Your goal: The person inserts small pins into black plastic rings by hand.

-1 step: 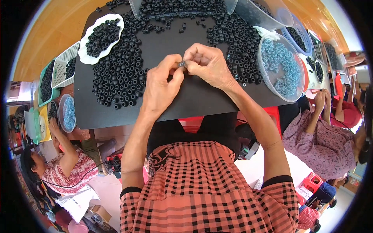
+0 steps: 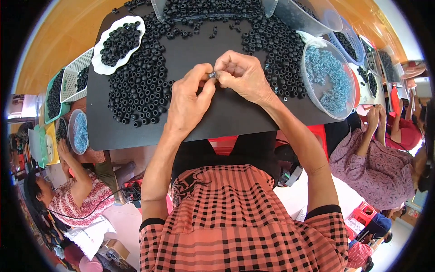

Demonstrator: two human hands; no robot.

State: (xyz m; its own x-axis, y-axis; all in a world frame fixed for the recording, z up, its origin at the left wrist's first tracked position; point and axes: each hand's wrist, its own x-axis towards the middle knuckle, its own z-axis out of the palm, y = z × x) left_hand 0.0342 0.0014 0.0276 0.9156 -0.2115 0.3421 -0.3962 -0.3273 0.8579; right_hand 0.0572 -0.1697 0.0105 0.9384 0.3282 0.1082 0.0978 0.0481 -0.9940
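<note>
My left hand [image 2: 188,102] pinches a small dark ring [image 2: 211,75] between thumb and forefinger, with a silvery shine on its side. My right hand [image 2: 244,79] meets it there, thumb and finger pressed together against the ring's right side. Whatever the right fingertips hold is too small and hidden to make out. Under both hands lies the dark tabletop [image 2: 226,118]. Loose black ring-shaped parts [image 2: 136,90] are spread to the left of my hands, and more black parts [image 2: 283,63] lie to the right.
At the right edge stands a clear round tub [image 2: 304,79] of small shiny blue pieces [image 2: 342,86]. A white scalloped plate [image 2: 97,63] of black parts sits far left. A clear bin [image 2: 158,11] stands at the back. Other people [image 2: 77,195] work on both sides.
My hands and the ring stay practically where they were. At the left, the other person's hands have shifted slightly.
</note>
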